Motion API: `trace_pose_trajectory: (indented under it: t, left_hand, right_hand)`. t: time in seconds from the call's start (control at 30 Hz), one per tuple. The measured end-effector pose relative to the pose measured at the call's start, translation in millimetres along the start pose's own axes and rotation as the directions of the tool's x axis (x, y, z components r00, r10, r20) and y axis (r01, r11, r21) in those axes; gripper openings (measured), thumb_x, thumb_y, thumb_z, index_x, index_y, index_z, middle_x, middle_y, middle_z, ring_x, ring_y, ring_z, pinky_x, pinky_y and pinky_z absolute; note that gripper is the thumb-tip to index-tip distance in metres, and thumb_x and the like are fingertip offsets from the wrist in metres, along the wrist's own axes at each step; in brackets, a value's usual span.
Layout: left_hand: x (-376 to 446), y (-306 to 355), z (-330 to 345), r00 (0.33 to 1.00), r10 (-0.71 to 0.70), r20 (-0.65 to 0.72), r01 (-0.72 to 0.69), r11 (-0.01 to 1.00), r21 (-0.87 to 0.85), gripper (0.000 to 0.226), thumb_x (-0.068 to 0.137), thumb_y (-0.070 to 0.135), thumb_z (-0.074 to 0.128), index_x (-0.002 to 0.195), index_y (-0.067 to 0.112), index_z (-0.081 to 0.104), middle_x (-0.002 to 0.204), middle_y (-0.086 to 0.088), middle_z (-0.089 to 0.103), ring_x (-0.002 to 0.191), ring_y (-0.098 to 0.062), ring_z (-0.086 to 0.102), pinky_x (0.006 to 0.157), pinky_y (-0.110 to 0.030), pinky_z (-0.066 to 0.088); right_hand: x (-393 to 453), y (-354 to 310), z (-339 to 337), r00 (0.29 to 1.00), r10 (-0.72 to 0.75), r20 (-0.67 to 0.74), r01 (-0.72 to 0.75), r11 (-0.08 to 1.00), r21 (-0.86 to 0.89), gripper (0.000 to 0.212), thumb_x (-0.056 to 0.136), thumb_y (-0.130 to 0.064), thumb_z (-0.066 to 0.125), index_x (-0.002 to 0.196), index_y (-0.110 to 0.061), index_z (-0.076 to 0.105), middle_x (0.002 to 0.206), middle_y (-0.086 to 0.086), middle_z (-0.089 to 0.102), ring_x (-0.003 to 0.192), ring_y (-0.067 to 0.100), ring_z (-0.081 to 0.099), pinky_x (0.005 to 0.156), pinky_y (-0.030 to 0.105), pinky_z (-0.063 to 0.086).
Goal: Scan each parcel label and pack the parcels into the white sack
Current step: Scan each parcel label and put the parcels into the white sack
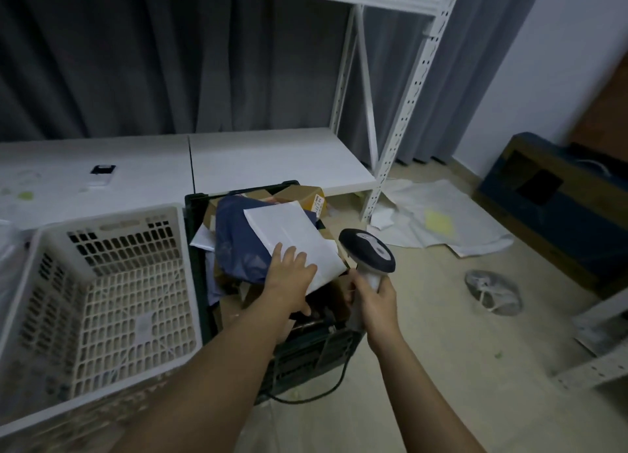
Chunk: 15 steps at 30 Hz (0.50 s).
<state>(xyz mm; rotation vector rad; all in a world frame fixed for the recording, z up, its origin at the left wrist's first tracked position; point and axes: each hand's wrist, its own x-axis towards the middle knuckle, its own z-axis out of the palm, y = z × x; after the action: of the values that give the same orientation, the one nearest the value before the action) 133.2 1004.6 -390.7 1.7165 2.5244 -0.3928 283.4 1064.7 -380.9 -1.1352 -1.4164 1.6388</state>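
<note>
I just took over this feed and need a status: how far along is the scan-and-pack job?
Done: nothing confirmable; the beige crate looks nearly empty and no parcel is seen going into a sack. In hand: the left hand holds a white parcel over the dark crate, while the right hand has its grip on the scanner. Left: that crate holds more, including a blue bag and a cardboard box.

White flat parcel (294, 236) lay tilted atop the dark crate (306, 354), over a blue bag parcel (238, 241); brown carton (299, 194) at the crate's far end. Scanner (368, 253) stood upright beside the crate.
</note>
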Motion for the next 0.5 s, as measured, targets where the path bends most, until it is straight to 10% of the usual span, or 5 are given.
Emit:
trace_pose_trajectory:
  t: [0.13,0.3,0.5]
  left_hand:
    - [8,4,1,1.0,-0.008,-0.027,0.009,0.999,0.044,0.04,0.088,0.019,0.06,0.127,0.018,0.05,0.129,-0.008,0.053,0.121,-0.029,0.047,0.111,-0.043,0.022]
    - [0,0,-42,0.966,-0.078,-0.246,0.048,0.991,-0.127,0.025,0.095,0.011,0.046,0.119,0.014,0.053,0.114,-0.008,0.063,0.102,-0.028,0.062,0.069,-0.034,0.042]
    - [-46,-55,-100,0.661,-0.498,-0.562,-0.086,0.693,-0.715,0.034,0.096,0.013,0.048,0.128,0.015,0.058,0.11,-0.011,0.067,0.096,-0.029,0.061,0.072,-0.032,0.044]
  right_hand:
    - [8,2,2,1.0,0.015,-0.005,-0.015,0.999,0.03,0.021,0.092,-0.016,0.064,0.107,-0.002,0.058,0.075,0.011,0.06,0.057,0.016,0.054,0.05,0.021,0.048]
    - [3,5,-1,0.999,-0.02,-0.025,0.023,0.994,0.104,0.015,0.091,-0.013,0.064,0.1,-0.005,0.055,0.07,0.008,0.057,0.06,0.019,0.054,0.058,0.031,0.047]
    - [-20,-13,5,1.0,0.006,-0.017,-0.001,0.962,0.272,0.02,0.087,-0.011,0.069,0.105,-0.011,0.061,0.085,0.009,0.069,0.075,0.023,0.065,0.076,0.039,0.056]
